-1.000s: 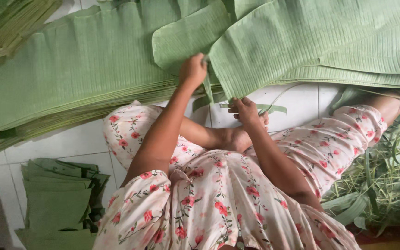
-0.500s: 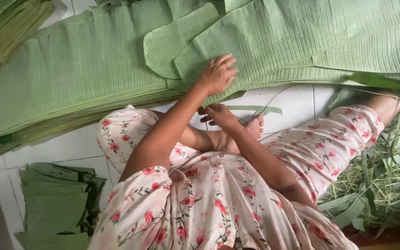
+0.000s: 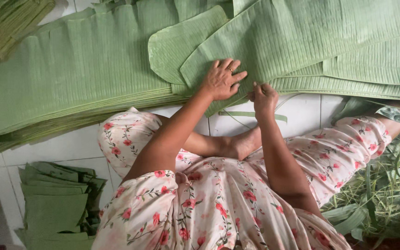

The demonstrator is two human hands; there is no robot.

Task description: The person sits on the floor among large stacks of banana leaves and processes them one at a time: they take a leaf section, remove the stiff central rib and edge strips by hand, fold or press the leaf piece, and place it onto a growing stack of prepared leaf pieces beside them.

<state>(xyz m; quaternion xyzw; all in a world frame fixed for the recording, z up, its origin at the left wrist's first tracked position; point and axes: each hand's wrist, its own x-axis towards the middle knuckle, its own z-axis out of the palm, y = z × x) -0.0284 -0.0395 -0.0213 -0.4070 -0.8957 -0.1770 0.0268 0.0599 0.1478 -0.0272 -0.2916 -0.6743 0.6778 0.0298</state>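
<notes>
On tiled floor: left hand (image 3: 221, 81), fingers spread flat on top banana leaf (image 3: 302, 37); right hand (image 3: 264, 96), fingers pinched on its near edge.

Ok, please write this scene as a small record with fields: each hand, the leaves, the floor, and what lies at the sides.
left hand: flat, fingers spread, pressing on the top banana leaf
right hand: closed, pinching the near edge of that leaf
leaf stack: big layered pile of long green leaves
floor: white tiles
left side: folded leaf pieces in a pile
right side: loose green trimmings
posture: seated on the floor, floral clothing
</notes>
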